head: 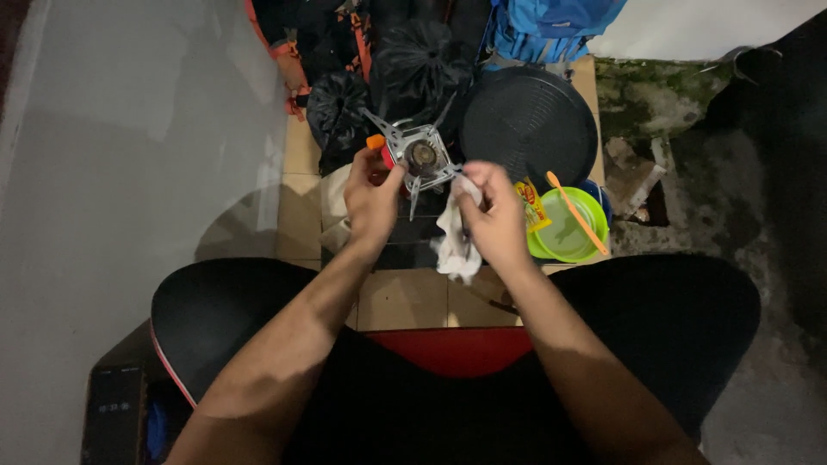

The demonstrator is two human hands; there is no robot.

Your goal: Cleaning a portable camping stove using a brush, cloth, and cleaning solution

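Both forearms reach forward from the lap, elbows spread and wrists drawn in toward each other, so the two hands meet above the tiled floor (405, 301). The left hand (372, 200) is raised with its knuckles toward the camera and its fingers curled shut around the base of a small camping stove (422, 157), near the stove's orange knob (376, 140). The stove sits just above and to the right of that hand, its round burner head facing the camera and its thin metal pot-support arms splayed outward.

The right hand (493, 213) is held just beside the left, fingers pinched closed on a crumpled white cloth (454, 234). The upper part of the cloth is pressed against the lower right edge of the stove, and the rest hangs down below the hand.

Beyond the right hand, a round black griddle pan (528, 125) lies flat. To the right of that hand sits a green bowl (568, 226) with an orange spoon (575, 212) resting across it, and a yellow and red packet (532, 205) lies between the hand and the bowl. Past the stove stand black drawstring bags (413, 60), with a blue bag (551, 21) farther off.
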